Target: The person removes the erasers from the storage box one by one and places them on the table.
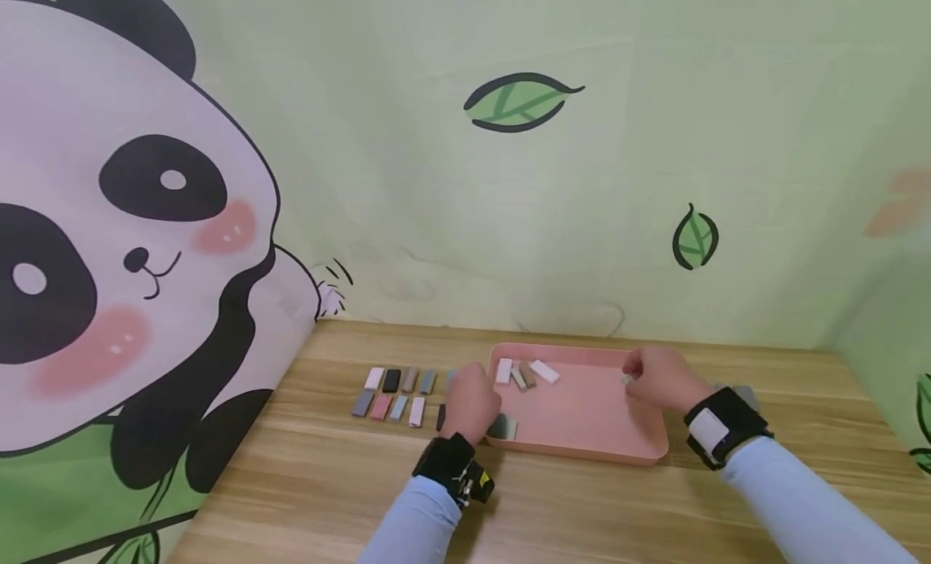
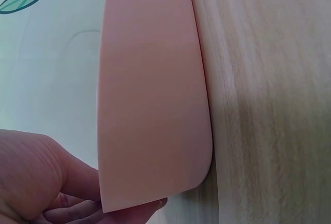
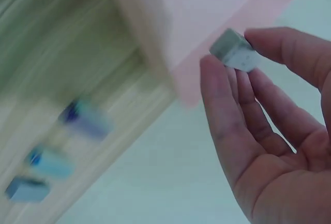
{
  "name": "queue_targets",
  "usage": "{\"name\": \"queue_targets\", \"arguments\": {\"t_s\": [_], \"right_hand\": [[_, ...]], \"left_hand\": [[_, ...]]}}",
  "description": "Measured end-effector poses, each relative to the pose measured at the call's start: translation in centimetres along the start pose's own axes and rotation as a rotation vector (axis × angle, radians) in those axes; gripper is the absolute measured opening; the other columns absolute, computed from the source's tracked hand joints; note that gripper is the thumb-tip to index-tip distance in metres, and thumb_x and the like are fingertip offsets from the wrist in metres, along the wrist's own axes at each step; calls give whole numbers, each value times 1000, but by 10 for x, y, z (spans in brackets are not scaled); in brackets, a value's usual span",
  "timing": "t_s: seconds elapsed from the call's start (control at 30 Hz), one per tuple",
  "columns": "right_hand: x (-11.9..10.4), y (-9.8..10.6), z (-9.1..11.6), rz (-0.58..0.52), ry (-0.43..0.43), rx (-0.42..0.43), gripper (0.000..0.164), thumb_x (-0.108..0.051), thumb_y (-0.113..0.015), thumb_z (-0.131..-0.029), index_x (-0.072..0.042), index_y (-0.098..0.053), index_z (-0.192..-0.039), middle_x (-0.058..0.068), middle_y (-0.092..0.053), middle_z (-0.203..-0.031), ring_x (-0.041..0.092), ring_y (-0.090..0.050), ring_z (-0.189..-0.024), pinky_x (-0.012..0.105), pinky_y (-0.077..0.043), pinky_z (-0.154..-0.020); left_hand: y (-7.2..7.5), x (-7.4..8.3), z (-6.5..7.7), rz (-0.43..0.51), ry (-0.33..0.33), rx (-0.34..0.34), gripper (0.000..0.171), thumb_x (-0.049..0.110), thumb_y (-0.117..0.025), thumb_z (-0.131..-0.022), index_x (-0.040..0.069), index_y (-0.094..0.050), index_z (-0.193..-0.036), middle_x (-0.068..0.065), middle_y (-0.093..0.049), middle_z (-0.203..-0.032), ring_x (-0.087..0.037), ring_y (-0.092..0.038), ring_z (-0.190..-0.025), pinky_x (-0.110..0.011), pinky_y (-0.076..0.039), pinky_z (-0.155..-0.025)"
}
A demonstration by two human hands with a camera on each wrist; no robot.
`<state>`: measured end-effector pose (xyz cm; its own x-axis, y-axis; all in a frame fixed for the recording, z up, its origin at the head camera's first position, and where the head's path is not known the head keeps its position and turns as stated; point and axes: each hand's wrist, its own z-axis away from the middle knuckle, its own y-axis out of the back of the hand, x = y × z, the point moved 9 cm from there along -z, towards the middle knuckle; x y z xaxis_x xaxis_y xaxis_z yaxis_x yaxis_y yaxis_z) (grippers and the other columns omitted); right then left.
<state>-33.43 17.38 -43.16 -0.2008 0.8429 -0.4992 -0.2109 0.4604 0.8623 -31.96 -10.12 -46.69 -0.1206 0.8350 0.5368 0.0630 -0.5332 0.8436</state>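
Observation:
A shallow pink tray (image 1: 575,406) lies on the wooden table. At its left end is my left hand (image 1: 471,402), its thumb and fingers gripping the tray's end wall; the corner shows close up in the left wrist view. Over the tray's right side, my right hand (image 1: 665,378) pinches a small grey-green and white block (image 3: 235,50) between thumb and fingertips. Two white blocks (image 1: 545,372), a tan block (image 1: 527,375) and a slim grey-green block (image 1: 518,379) lie toward the tray's back left. A dark grey-green block (image 1: 502,427) sits by the front left corner.
Left of the tray, several small blocks stand in two rows, among them a pink block (image 1: 381,407) and a black block (image 1: 391,380). Several more, including a grey block (image 1: 747,397), are on the right, partly behind my right wrist. A panda-printed wall (image 1: 407,184) backs the table.

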Motion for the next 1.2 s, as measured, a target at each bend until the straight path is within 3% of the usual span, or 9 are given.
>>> {"name": "queue_targets", "arguments": {"t_s": [0.3,0.5,0.7,0.9,1.2], "right_hand": [[62,58,19,3,-97,159,37,-18,-65,-79,9,-64,-104,22,-66,-93,25,-61,-79,37,-50,-65],[108,78,40,45,-170,268,39,-18,-62,-81,13,-63,-104,30,-64,-98,40,-62,-84,44,-49,-65],[140,84,59,85,-207,337,34,-15,-65,-76,14,-65,-92,32,-65,-91,41,-61,-75,43,-47,-60],[164,80,69,94,-249,347,30,-15,-68,-73,12,-66,-86,30,-65,-85,40,-60,-71,39,-44,-56],[183,75,74,96,-279,354,30,-15,-67,-71,11,-67,-86,29,-66,-84,38,-59,-70,35,-42,-54]], "left_hand": [[5,-6,2,22,10,-3,5,5,-62,-80,6,-60,-75,-2,-51,-62,-16,-50,-55,-26,-38,-47],[5,-14,1,30,52,-20,3,5,-61,-81,6,-60,-78,-4,-55,-66,-18,-52,-57,-26,-39,-47],[6,-15,2,32,61,-19,4,6,-62,-81,6,-60,-77,-5,-55,-66,-18,-52,-57,-26,-40,-47],[1,-11,1,42,68,-37,4,6,-62,-82,6,-61,-78,-5,-54,-65,-18,-53,-57,-26,-40,-47],[-8,-5,-1,36,77,-57,6,7,-63,-82,6,-61,-76,-3,-48,-60,-19,-52,-55,-26,-39,-47]]}}
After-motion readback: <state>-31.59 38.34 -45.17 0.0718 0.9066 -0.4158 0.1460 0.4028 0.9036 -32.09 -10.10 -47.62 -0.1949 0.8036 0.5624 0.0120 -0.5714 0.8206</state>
